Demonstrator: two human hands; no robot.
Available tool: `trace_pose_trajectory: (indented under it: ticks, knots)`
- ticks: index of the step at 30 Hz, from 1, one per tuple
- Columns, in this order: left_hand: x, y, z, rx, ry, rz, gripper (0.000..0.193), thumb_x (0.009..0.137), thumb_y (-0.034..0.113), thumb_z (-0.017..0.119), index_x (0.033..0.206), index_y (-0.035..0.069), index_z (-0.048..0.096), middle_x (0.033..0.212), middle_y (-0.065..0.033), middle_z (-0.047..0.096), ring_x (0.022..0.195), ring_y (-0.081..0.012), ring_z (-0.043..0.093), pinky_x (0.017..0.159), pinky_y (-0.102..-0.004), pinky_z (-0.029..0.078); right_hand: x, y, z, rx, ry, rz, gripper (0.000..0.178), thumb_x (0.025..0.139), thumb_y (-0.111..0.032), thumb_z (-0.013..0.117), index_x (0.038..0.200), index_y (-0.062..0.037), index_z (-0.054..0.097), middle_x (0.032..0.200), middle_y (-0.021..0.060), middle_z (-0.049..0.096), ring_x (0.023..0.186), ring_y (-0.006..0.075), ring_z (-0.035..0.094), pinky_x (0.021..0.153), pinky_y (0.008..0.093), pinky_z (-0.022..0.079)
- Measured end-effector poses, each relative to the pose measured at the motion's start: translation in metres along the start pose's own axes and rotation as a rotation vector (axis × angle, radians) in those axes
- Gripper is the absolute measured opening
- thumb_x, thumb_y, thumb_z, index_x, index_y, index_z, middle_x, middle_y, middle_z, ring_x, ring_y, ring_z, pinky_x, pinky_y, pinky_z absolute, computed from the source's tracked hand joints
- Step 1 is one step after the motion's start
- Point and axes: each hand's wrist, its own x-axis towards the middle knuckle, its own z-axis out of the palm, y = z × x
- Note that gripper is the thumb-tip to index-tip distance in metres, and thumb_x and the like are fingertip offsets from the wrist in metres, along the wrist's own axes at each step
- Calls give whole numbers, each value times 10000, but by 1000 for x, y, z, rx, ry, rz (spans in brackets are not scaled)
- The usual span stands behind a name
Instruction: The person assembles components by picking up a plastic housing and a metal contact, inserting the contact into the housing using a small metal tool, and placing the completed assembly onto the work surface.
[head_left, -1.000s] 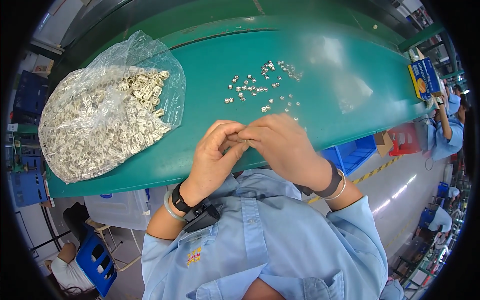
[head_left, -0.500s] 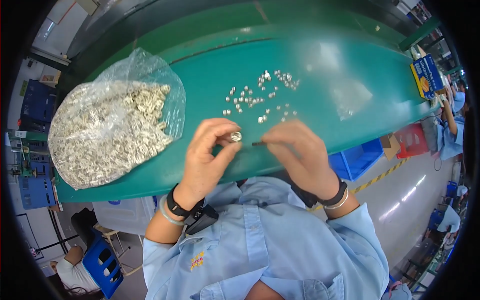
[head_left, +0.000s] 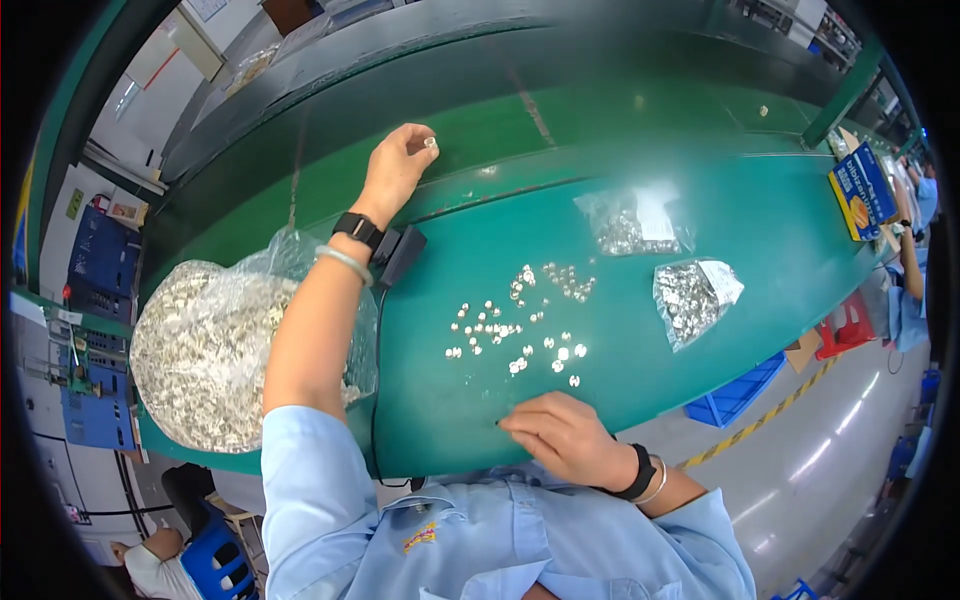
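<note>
My left hand [head_left: 393, 172] reaches out over the dark green belt beyond the table edge. Its thumb and fingertips pinch a small silvery ring-shaped part [head_left: 430, 143]. My right hand [head_left: 562, 438] is low over the near side of the green table [head_left: 430, 420], fingers closed on a small dark object [head_left: 498, 422]; only its tip shows, so its kind is unclear. Ahead of that hand lie many loose shiny metal pieces [head_left: 483, 328]. Beneath my left forearm, a large clear plastic bag [head_left: 200, 350] bulges with pale silvery parts and is partly covered by the arm.
Two smaller clear bags of metal parts, one farther [head_left: 625, 225] and one nearer [head_left: 690, 305], lie right of the loose pieces. A blue-and-yellow box [head_left: 862, 190] stands at the table's right end. Below the right edge is a blue bin [head_left: 735, 395]. Other people sit or work farther off.
My left hand has swung from the near table out to the belt, carrying the ring-shaped part. My right hand stays near the table front with the dark object. The view has shifted too.
</note>
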Motion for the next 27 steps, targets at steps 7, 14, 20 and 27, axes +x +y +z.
trace_pose_trajectory:
  ticks: [7, 14, 20, 27]
  knots:
    - [25, -28, 22, 251, -10, 131, 265, 797, 93, 685, 1054, 49, 641, 957, -109, 644, 895, -259, 621, 823, -360, 493, 2, 5, -3, 69, -78, 42, 231, 786, -23, 691, 1011, -50, 647, 969, 89, 628, 819, 251, 608, 687, 336, 493]
    - [8, 5, -13, 259, 5, 218, 310, 791, 124, 679, 1088, 49, 639, 957, -140, 639, 897, -305, 617, 814, -384, 498, 7, 3, -3, 37, -43, 51, 182, 788, 21, 675, 964, -25, 652, 907, 100, 650, 776, 264, 617, 667, 343, 503]
    - [-107, 97, -93, 285, -263, 151, 185, 854, 83, 626, 1021, 10, 653, 936, -120, 655, 858, -256, 652, 768, -325, 516, 0, 9, 7, 13, 64, -17, 186, 777, 10, 688, 952, -38, 648, 893, 93, 640, 760, 255, 622, 640, 346, 500]
    - [-210, 68, -123, 727, -180, 108, 139, 807, 62, 661, 940, 22, 661, 861, -130, 613, 851, -308, 607, 748, -389, 491, -5, 2, 9, -75, 54, -72, 188, 773, 22, 687, 946, -40, 645, 888, 86, 641, 745, 249, 626, 633, 332, 505]
